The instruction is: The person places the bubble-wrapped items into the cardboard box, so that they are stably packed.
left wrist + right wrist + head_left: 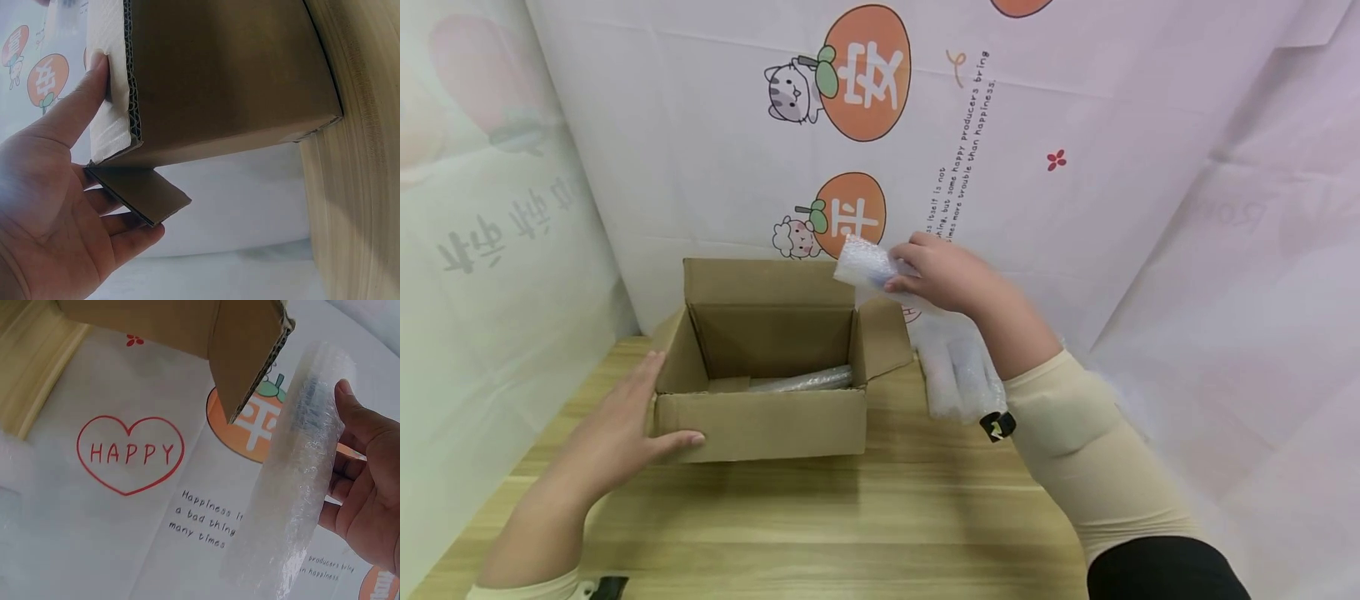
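Observation:
An open cardboard box [760, 427] stands on the table with its flaps up or folded out. My left hand [613, 433] grips its near left corner, thumb over the front flap and fingers behind the small side flap [140, 190]. Above the right side flap, my right hand [943, 271] holds a long bubble-wrapped roll [300, 462] between thumb and fingers. Something bluish shows through its wrapping. Inside the box lies another clear-wrapped item [812, 380], partly hidden by the front wall.
More bubble-wrapped rolls [955, 379] lie right of the box, partly behind my right forearm. A printed white cloth [700, 125] hangs behind the box, with more cloth at both sides. The wooden table [775, 533] extends in front.

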The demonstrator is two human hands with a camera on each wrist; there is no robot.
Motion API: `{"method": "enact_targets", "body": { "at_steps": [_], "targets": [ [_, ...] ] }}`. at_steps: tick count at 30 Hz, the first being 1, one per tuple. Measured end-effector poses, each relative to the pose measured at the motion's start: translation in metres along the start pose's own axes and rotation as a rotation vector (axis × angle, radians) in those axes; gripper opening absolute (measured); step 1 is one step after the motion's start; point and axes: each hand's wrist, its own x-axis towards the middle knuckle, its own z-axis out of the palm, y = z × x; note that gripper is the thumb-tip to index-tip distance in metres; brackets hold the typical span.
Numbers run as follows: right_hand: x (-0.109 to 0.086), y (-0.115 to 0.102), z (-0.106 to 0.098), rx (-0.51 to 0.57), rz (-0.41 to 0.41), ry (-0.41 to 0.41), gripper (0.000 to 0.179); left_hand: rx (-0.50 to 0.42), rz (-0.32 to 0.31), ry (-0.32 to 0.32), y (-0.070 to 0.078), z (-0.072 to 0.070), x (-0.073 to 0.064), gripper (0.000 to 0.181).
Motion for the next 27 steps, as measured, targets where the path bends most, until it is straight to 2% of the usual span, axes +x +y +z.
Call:
{"method": "enact_targets", "body": {
  "at_steps": [10, 20, 25, 27],
  "targets": [
    [0.028, -0.032, 0.002, -0.034, -0.066, -0.032, 0.053, -0.004, -0.001, 0.006, -0.001, 0.002, -0.001, 0.126],
    [0.045, -0.061, 0.008, -0.058, -0.129, -0.053, 0.049, 0.000, -0.008, -0.006, 0.000, 0.000, 0.001, 0.128],
    [0.052, -0.078, 0.014, -0.034, -0.161, -0.070, 0.045, -0.001, -0.006, -0.004, 0.000, 0.000, 0.000, 0.127],
    [0.054, -0.085, 0.017, -0.023, -0.172, -0.073, 0.051, 0.000, -0.002, 0.003, 0.001, 0.000, 0.000, 0.127]
  ]
}}
